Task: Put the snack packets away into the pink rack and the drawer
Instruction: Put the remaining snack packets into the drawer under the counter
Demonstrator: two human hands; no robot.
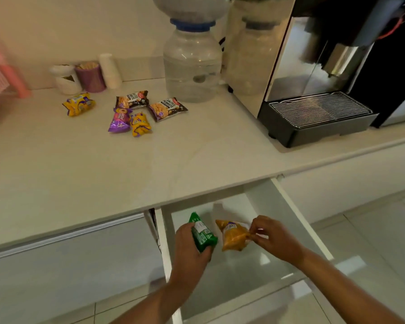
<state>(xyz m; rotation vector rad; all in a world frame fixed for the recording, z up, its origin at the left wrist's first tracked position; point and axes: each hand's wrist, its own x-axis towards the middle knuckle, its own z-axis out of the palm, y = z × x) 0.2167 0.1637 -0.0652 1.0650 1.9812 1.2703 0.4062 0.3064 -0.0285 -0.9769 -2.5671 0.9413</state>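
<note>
Under the counter a white drawer (299, 220) stands pulled out. Inside it, my left hand (191, 246) grips a green snack packet (202, 232), and my right hand (274, 237) pinches the edge of an orange snack packet (234, 235). On the counter lie several more packets: a yellow one (79, 104) to the left, two black salted-peanut packets (132, 99) (167, 108), a purple one (119, 120) and another yellow one (139, 123). The pink rack (0, 76) shows blurred at the far left edge.
A water dispenser jar (192, 66) and a coffee machine with a drip tray (318, 113) stand at the back right of the counter (80, 171). A white holder (66, 78), a purple cup of sticks (90, 77) and stacked paper cups (110, 71) sit by the wall.
</note>
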